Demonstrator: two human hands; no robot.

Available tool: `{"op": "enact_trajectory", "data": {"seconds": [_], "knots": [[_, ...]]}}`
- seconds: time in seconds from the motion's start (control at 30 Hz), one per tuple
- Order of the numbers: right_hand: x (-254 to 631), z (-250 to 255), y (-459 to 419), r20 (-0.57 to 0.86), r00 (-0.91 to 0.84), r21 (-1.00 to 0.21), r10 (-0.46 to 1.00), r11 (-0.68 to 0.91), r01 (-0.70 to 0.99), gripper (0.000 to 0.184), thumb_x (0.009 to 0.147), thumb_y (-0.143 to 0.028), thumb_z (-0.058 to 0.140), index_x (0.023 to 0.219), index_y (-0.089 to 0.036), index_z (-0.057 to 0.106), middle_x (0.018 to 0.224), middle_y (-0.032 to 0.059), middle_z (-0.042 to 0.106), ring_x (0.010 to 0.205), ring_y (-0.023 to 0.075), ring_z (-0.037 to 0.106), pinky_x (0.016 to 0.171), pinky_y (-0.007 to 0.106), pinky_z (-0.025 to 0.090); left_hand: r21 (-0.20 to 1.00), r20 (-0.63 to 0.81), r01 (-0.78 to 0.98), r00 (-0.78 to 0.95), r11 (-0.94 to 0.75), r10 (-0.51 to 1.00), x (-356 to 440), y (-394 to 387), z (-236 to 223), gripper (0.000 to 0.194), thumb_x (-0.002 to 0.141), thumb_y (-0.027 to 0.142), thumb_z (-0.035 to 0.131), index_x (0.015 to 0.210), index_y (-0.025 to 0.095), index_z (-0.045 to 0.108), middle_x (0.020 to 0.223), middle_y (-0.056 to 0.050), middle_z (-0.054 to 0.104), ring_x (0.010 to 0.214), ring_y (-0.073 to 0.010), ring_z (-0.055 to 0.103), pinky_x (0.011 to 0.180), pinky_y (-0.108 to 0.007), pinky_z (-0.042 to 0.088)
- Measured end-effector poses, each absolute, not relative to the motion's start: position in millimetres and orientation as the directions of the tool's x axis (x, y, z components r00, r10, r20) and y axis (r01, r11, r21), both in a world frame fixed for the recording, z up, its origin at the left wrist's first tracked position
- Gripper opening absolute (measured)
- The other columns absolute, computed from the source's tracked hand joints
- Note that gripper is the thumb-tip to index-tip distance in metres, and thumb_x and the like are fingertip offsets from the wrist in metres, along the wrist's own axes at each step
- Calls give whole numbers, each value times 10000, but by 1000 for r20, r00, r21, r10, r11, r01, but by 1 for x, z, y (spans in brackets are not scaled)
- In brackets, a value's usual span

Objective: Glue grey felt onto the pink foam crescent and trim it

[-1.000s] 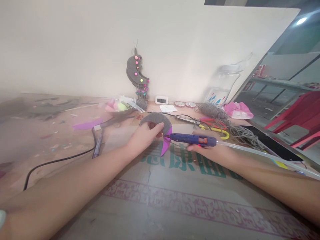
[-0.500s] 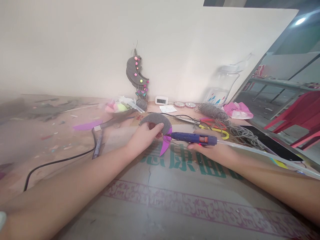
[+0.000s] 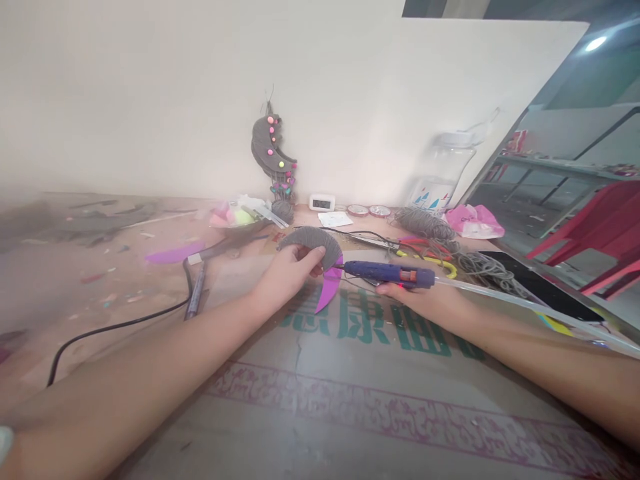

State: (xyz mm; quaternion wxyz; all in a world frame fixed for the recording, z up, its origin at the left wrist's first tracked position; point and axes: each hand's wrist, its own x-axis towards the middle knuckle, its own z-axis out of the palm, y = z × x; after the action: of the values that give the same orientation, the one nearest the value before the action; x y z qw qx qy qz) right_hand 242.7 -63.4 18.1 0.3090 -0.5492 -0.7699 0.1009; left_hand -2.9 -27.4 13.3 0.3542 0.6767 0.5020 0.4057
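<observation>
Between the thumb and fingers of my left hand (image 3: 295,267) is a crescent wrapped in grey yarn (image 3: 315,241). Its lower tip is bare purple (image 3: 329,290) and points down toward me. My right hand (image 3: 420,297) grips a dark blue glue gun (image 3: 375,271) from below, with a small red light glowing near the thumb. The gun's nozzle meets the crescent where the grey yarn ends and the purple begins; whether it touches cannot be made out. A long clear glue stick (image 3: 500,297) runs out of the gun's back over my right forearm.
A finished grey crescent with pompoms (image 3: 270,147) leans on the wall. Behind my hands lie scissors (image 3: 445,263), grey yarn (image 3: 425,223) and a small clock (image 3: 323,202). A purple crescent piece (image 3: 175,253), a marker (image 3: 196,293) and a black cable (image 3: 120,323) lie left. A phone (image 3: 545,283) lies right.
The glue gun's nozzle has shifted very slightly at the edge of the yarn, and the crescent's purple tip has swung a little to the left. Both hands keep their holds.
</observation>
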Motion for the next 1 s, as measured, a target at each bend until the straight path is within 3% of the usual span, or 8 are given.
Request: {"op": "enact_trajectory", "data": {"seconds": [0.17,0.4,0.63,1.0], "knots": [[246,16,-63,318,-200,-531,927,349,772,255,772,-479,623,800,-230,674,674,4,659,636,201,617,559,298,478,896,195,370,165,-244,967,-3,-29,14,428,818,560,483,685,170,598,703,-30,672,723,-185,613,716,-274,420],[247,16,-61,374,-196,-517,907,379,768,245,756,-482,641,741,-238,654,640,-3,655,592,189,609,524,285,477,897,183,380,147,-226,972,-3,-29,17,418,817,545,491,672,168,595,693,-29,668,714,-184,607,699,-273,416],[248,18,-60,319,-178,-611,931,345,712,273,751,-484,656,779,-212,664,687,-2,673,624,177,610,569,271,481,905,175,365,147,-218,974,-3,-29,15,436,808,568,500,694,161,606,715,-44,681,736,-193,612,714,-283,418],[247,20,-59,306,-160,-627,939,325,708,274,754,-487,638,741,-213,640,656,7,678,570,179,613,491,265,452,908,189,340,186,-244,964,-3,-29,15,429,817,555,494,680,162,595,723,-53,677,735,-188,612,730,-281,430]]}}
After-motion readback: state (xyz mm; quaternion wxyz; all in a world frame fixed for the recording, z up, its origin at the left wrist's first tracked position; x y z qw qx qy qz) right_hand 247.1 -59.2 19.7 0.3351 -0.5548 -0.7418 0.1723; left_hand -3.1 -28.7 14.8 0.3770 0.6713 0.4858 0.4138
